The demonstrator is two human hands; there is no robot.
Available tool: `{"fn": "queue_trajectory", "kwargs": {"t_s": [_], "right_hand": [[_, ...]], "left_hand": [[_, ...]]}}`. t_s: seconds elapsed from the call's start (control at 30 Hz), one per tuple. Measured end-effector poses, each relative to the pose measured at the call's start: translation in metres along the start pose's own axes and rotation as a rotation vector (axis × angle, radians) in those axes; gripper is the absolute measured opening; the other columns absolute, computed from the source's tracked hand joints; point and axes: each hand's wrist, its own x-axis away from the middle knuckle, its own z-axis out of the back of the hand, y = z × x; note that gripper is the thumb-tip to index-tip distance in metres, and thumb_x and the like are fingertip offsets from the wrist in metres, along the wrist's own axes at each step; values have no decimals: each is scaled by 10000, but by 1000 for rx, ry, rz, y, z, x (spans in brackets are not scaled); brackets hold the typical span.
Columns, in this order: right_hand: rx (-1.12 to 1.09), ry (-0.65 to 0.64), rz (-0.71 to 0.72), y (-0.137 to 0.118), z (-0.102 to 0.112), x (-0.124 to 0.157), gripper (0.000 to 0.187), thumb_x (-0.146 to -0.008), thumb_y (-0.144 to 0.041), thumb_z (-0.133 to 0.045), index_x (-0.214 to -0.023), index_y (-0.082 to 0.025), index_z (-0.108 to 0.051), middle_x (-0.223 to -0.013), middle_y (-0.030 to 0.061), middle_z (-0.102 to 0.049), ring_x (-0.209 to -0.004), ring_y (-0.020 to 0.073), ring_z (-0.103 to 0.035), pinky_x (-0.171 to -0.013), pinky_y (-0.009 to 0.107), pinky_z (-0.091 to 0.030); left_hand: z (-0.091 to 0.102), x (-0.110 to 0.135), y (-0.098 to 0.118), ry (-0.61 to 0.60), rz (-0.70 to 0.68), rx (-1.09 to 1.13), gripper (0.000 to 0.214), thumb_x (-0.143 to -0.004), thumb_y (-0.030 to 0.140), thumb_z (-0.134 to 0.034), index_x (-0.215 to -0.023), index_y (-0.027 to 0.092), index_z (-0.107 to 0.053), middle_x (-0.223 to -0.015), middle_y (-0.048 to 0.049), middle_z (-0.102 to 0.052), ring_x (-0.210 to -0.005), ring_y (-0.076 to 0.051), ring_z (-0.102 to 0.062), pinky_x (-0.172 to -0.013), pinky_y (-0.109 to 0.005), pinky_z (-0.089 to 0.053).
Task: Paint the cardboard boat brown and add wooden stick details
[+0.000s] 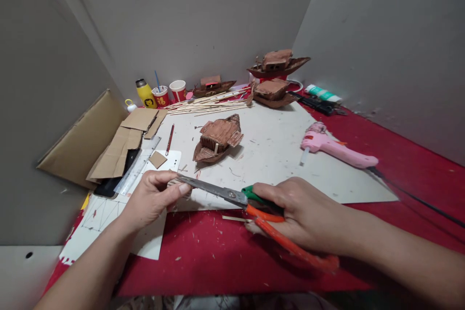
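My right hand (301, 208) grips a pair of scissors (232, 196) with one green and one orange handle. Their blades point left and reach my left hand (156, 196). Between thumb and fingers, my left hand pinches a small piece of ridged cardboard (176, 182), with the blade tips lying over it. Most of that piece is covered by fingers and blades. A thin pale stick (234, 218) pokes out by my right fingertips; whether they hold it I cannot tell. Just beyond the blades, a small brown model boat (220, 138) stands on a white board (269, 155).
A pink glue gun (334, 149) lies at right, its cord trailing off. More model boats (274, 92) and thin sticks (210, 106) are at the back. Cardboard pieces (123, 145), a ruler (140, 169), paper cups (178, 91) and a yellow bottle (146, 94) stand or lie leftward.
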Motion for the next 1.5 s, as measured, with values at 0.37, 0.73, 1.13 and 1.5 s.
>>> {"fn": "queue_trajectory", "kwargs": {"t_s": [0.37,0.73,1.13,1.5], "right_hand": [[-23,22,-7,3,-2,-2,393,-879,-556,-540,-681,-223,-479,-478,-39,-439,-424,122,-382,-466,263,-216],[0,11,-83,0,1,-4,292,-859,-509,-527,-788,-234,-457,-596,8,-588,-508,189,-531,-512,269,-275],[131,-23,-64,2,-3,-5,394,-889,-600,-516,-835,-209,-512,-643,43,-654,-561,232,-616,-525,285,-248],[134,-10,-42,6,-6,-3,436,-894,-633,-501,-788,-210,-523,-559,18,-611,-492,191,-566,-512,286,-206]], "left_hand": [[1,-2,-1,-34,70,143,308,-780,457,-748,-768,149,-746,-506,34,-521,-430,-74,-448,-431,-203,-384],[-2,-2,-4,-13,6,278,219,-827,344,-735,-935,155,-706,-693,-50,-740,-452,-95,-588,-491,-216,-503],[-11,2,3,-10,36,239,240,-794,356,-768,-882,152,-676,-702,-55,-762,-427,-93,-594,-459,-205,-499],[-12,-1,2,-43,33,259,188,-815,335,-758,-853,159,-707,-684,-30,-749,-456,-71,-594,-467,-163,-506]]}}
